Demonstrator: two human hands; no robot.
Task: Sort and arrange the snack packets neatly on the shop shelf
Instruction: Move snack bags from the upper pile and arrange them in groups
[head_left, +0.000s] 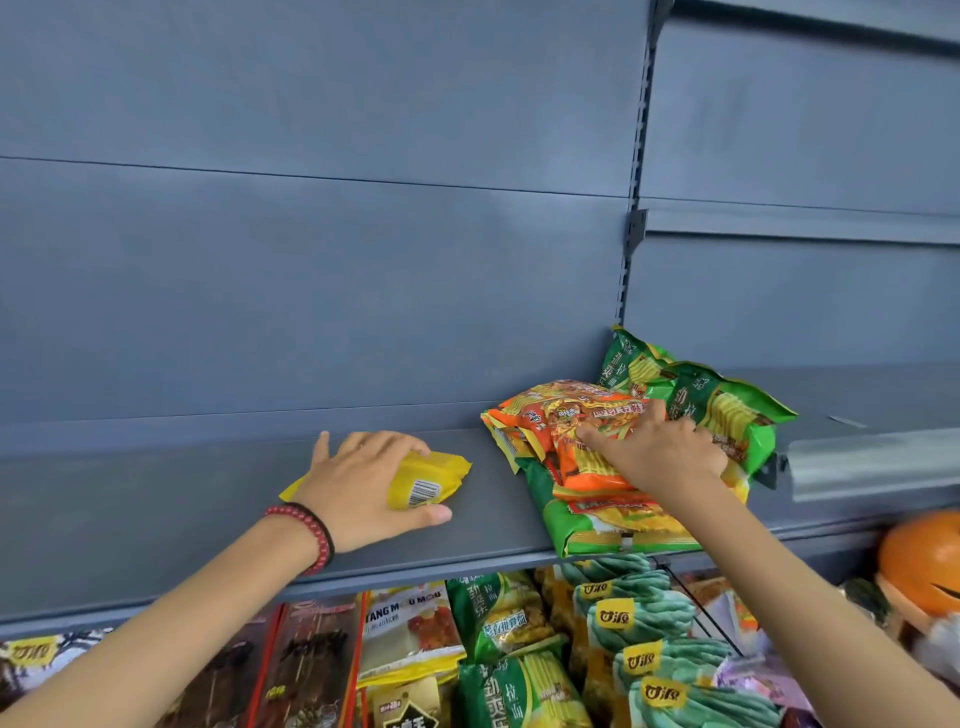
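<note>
A grey metal shelf (208, 499) runs across the middle of the view. My left hand (358, 488) grips a small yellow packet (426, 478) that lies flat on the shelf, fingers over its top and thumb below it. To the right sits a loose pile of snack packets: orange ones (561, 415) on top, green ones (727, 410) behind and beneath. My right hand (660, 441) rests on the orange packets with fingers bent over them; whether it holds one is unclear.
The shelf's blue-grey back panel (311, 260) rises behind. A lower shelf holds many packets: dark red ones (311, 665), a yellow-white pack (410, 639), green packs (498, 618), teal packs (639, 623). An orange round object (919, 556) sits at lower right.
</note>
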